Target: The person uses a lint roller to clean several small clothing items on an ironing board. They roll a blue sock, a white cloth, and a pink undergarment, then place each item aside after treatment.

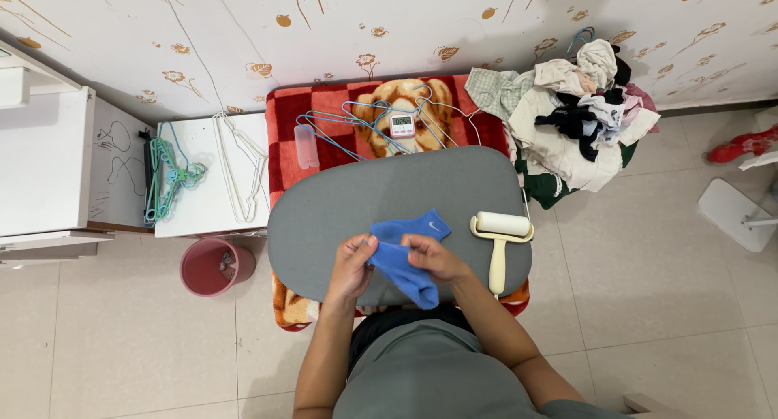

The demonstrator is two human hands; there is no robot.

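Head view: a blue sock [403, 257] is held between both hands over the near half of a grey ironing board [340, 200]. The left hand [352, 267] is closed on the sock's left edge with thumb and fingers pinched, and the right hand [433, 257] is closed on its upper middle part, so that the toe end hangs down toward the person's body. A second part of blue fabric is seen lying flat on the board just behind the hands. A cream lint roller [500, 239] is laid on the board just to the right of the right hand, apart from it. Behind the board, blue wire hangers [356, 126] and a small white timer [402, 126] are spread on a red checked blanket [285, 135]. A heap of clothes [575, 111] is piled to the right, and a pink bin [215, 265] is placed on the floor to the left.
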